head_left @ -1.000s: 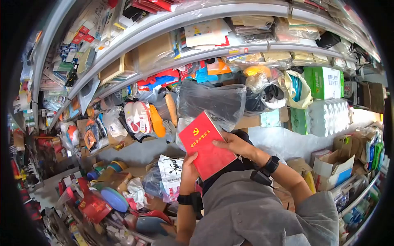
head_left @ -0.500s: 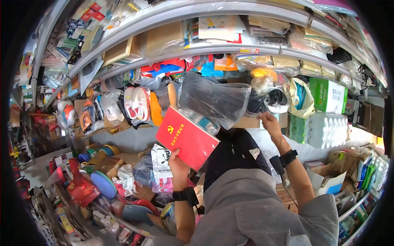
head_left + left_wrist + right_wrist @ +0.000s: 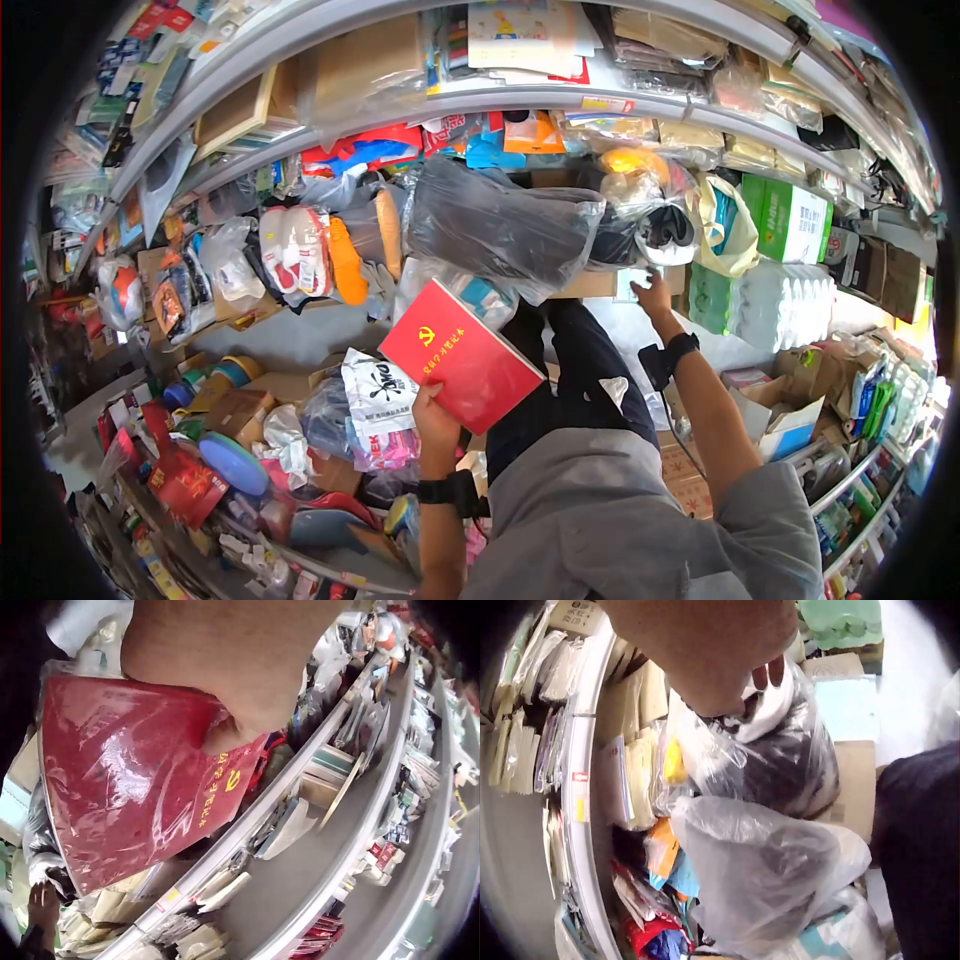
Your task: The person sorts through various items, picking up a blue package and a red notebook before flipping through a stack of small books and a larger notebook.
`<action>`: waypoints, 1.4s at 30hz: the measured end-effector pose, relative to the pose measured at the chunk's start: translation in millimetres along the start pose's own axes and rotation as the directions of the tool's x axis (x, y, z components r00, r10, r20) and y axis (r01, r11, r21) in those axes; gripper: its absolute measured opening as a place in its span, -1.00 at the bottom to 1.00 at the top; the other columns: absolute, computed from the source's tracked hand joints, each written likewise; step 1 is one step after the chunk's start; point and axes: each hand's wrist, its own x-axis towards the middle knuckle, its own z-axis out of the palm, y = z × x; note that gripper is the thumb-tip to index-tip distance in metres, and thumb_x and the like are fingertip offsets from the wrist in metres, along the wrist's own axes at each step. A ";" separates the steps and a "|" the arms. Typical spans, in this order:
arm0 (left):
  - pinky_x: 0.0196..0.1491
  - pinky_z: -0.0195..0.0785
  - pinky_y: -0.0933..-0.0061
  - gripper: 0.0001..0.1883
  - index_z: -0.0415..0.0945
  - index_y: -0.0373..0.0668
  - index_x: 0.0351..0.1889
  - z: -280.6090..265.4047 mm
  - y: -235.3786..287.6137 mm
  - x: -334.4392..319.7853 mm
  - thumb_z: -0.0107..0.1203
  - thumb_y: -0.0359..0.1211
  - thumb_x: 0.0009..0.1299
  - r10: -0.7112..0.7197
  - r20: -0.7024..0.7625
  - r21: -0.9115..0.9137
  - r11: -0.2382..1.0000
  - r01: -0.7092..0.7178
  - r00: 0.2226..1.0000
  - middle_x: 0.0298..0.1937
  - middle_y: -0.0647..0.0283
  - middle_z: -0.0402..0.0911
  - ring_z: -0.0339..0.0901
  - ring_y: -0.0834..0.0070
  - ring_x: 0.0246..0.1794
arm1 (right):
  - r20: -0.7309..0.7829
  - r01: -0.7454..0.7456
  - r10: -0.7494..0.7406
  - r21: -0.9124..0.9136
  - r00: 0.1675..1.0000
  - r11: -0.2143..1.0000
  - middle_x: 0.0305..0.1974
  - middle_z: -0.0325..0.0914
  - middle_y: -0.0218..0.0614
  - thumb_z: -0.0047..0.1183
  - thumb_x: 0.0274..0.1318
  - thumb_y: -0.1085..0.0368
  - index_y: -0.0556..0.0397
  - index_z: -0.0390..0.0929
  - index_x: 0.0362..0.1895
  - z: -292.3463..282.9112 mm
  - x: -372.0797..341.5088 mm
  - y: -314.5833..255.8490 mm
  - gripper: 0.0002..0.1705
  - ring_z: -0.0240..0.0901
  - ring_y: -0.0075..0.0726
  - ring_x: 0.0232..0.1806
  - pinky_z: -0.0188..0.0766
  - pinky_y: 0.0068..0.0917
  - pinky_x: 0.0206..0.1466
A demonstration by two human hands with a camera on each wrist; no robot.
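Notebook (image 3: pixel 485 370), one, red, tilted in the left hand (image 3: pixel 438 425), near the trousers (image 3: pixel 583 380); the cover bears one gold emblem and gold characters ending 学习笔记本. The left fingers pinch its lower left edge, thumb on the cover. The right hand (image 3: pixel 653 296) has loosely bent fingers by one clear bag (image 3: pixel 650 205); I cannot tell whether they touch. One green box (image 3: pixel 785 220) carries unreadable writing.

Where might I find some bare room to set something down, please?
In the head view, pale floor shows bare left of the red notebook, above the white bag, and between the trousers and the bottles, crossed by the right arm. Bags lie crowded beyond the right hand.
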 end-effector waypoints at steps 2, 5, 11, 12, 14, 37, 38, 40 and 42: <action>0.19 0.23 0.19 -0.58 0.35 -0.28 0.03 0.4 -5.8 3.8 -0.09 -0.44 0.17 0.031 -0.064 0.065 0.998 -0.027 0.997 0.00 0.14 0.49 0.42 0.24 0.07 | -0.321 0.169 -0.213 -0.159 0.923 0.973 0.01 0.39 0.12 0.24 -0.11 0.20 0.08 0.23 0.20 -18.6 8.5 6.2 -0.25 0.38 0.19 -0.01 0.32 -0.09 0.03; 0.17 0.25 0.20 -0.59 0.35 -0.29 0.03 17.4 -11.6 1.7 -0.09 -0.42 0.18 -0.030 -0.028 0.062 0.998 0.032 0.999 0.00 0.14 0.50 0.44 0.23 0.06 | -0.396 0.141 -0.161 -0.079 0.904 0.987 0.16 0.22 0.07 0.22 -0.07 0.11 0.07 0.21 0.21 -61.2 26.4 -25.5 -0.24 0.28 0.19 0.08 0.27 -0.11 0.10; 0.19 0.23 0.18 -0.58 0.35 -0.28 0.05 25.5 -52.1 3.6 -0.10 -0.40 0.19 0.019 -0.114 0.056 0.998 -0.013 0.993 0.03 0.13 0.50 0.43 0.23 0.08 | -0.087 0.379 -0.476 -0.488 0.875 0.786 0.37 0.01 -0.13 0.29 -0.22 -0.03 -0.30 0.13 0.34 -83.6 106.1 -47.9 -0.03 0.13 0.19 0.24 0.24 -0.12 0.20; 0.21 0.21 0.14 -0.55 0.34 -0.27 0.07 25.1 -60.0 4.6 -0.10 -0.39 0.18 0.011 -0.139 0.046 0.999 -0.005 0.990 0.07 0.12 0.48 0.42 0.21 0.11 | -0.082 0.381 -0.475 -0.486 0.876 0.787 0.37 0.01 -0.13 0.29 -0.22 -0.03 -0.30 0.13 0.34 -86.1 109.6 -58.9 -0.03 0.13 0.19 0.24 0.24 -0.12 0.20; 0.21 0.21 0.15 -0.55 0.35 -0.27 0.07 30.0 -77.4 0.6 -0.10 -0.39 0.18 -0.007 -0.165 0.056 0.998 0.016 0.986 0.07 0.12 0.49 0.43 0.21 0.10 | 0.137 0.295 -0.268 -0.599 0.954 0.744 0.35 0.00 -0.05 0.36 -0.36 -0.02 -0.29 0.04 0.36 -87.8 115.0 -79.8 0.12 0.03 0.22 0.31 0.09 -0.08 0.33; 0.25 0.16 0.17 -0.46 0.27 -0.27 0.15 52.2 -136.0 -18.1 -0.10 -0.42 0.13 0.066 -0.222 0.005 0.998 -0.067 0.973 0.12 0.13 0.42 0.35 0.23 0.18 | 0.417 0.495 -0.267 -0.727 0.869 0.476 0.01 0.37 -0.19 0.15 -0.27 0.34 -0.20 0.36 0.07 -108.8 166.7 -77.6 -0.35 0.40 -0.01 0.03 0.42 -0.15 0.00; 0.26 0.16 0.19 -0.46 0.28 -0.27 0.15 47.1 -136.2 -15.9 -0.09 -0.42 0.13 0.068 -0.207 -0.010 0.997 -0.072 0.976 0.12 0.14 0.43 0.35 0.24 0.18 | 0.422 0.503 -0.273 -0.725 0.865 0.471 0.01 0.37 -0.19 0.15 -0.27 0.34 -0.20 0.36 0.07 -103.3 162.5 -81.8 -0.35 0.40 -0.01 0.03 0.42 -0.15 0.00; 0.26 0.16 0.20 -0.46 0.28 -0.26 0.14 31.8 -140.0 -9.4 -0.09 -0.43 0.12 0.056 -0.231 -0.039 0.997 -0.067 0.971 0.12 0.15 0.43 0.35 0.25 0.18 | 0.304 0.501 -0.470 -0.776 0.829 0.383 0.10 0.34 -0.19 0.20 -0.26 0.27 -0.17 0.34 0.12 -90.7 142.1 -87.3 -0.31 0.30 -0.01 0.14 0.38 -0.14 0.06; 0.26 0.15 0.21 -0.46 0.28 -0.25 0.14 30.7 -141.5 -9.5 -0.08 -0.43 0.11 0.047 -0.260 -0.074 0.995 -0.068 0.964 0.12 0.16 0.43 0.35 0.26 0.18 | 0.305 0.690 -0.727 -0.654 0.615 0.309 0.15 0.31 -0.19 0.24 -0.23 0.16 -0.13 0.25 0.21 -78.2 123.9 -100.6 -0.20 0.26 0.00 0.16 0.35 -0.14 0.07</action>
